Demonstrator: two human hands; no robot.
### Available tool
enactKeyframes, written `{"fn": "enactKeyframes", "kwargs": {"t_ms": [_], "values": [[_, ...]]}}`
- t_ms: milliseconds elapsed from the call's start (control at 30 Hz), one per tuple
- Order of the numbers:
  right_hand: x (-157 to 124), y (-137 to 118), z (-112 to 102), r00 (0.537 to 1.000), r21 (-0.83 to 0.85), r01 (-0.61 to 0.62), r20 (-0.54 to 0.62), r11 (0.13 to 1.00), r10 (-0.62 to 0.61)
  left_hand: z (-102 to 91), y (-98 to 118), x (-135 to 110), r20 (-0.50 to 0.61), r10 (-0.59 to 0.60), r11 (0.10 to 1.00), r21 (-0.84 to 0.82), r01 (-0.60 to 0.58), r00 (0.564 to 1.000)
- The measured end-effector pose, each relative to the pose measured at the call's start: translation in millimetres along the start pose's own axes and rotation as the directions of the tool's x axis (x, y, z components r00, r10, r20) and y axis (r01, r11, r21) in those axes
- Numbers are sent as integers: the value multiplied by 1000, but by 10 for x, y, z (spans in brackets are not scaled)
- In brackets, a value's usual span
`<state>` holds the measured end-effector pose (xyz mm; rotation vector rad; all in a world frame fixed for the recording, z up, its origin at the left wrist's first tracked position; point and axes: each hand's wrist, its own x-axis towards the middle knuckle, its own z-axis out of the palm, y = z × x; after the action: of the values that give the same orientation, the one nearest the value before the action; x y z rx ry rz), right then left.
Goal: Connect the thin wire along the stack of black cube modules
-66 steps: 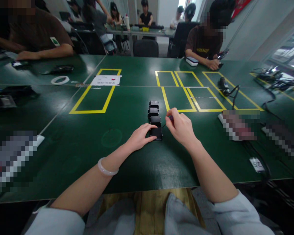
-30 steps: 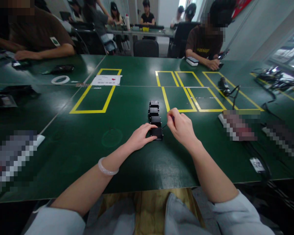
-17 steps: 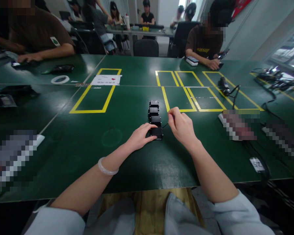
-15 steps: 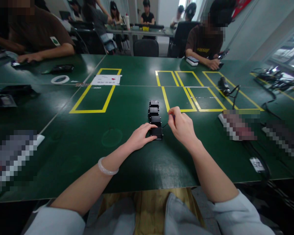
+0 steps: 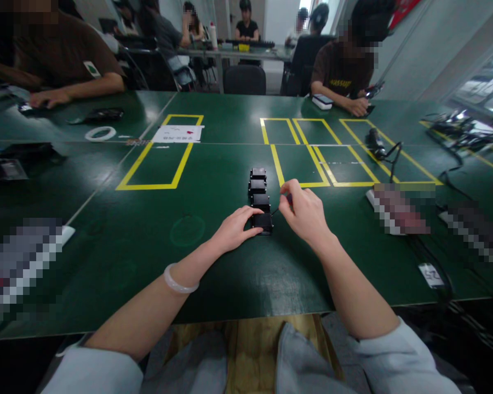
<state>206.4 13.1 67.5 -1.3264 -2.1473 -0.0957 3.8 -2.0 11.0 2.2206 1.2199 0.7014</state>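
Several small black boxes [image 5: 258, 186] stand in a short row on the green table [image 5: 213, 273], running away from me. My left hand [image 5: 235, 229] rests on the nearest black box [image 5: 263, 221], its fingers curled against the box's left side and top. My right hand [image 5: 303, 210] hovers just right of that box with thumb and forefinger pinched on a thin dark tool whose tip points at the box's right side. I wear a pale bangle [image 5: 179, 280] on the left wrist.
Yellow taped rectangles [image 5: 158, 158] mark the table ahead, with a white sheet [image 5: 178, 134] in the left one. A roll of white tape [image 5: 101, 133] lies far left. Cables and a black tool [image 5: 376, 143] lie at the right. Other people sit around the far edges.
My right hand has shifted slightly left and back towards the nearest box, still pinched on the thin tool. My left hand has stayed on the box.
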Motion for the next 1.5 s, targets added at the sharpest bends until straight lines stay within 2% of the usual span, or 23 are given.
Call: {"fn": "enactKeyframes", "kwargs": {"t_ms": [1500], "values": [[-4,3,12,999,29,-5,-33,1000,6,4,-9,2,-5,5,1000,1,-5,1000]]}}
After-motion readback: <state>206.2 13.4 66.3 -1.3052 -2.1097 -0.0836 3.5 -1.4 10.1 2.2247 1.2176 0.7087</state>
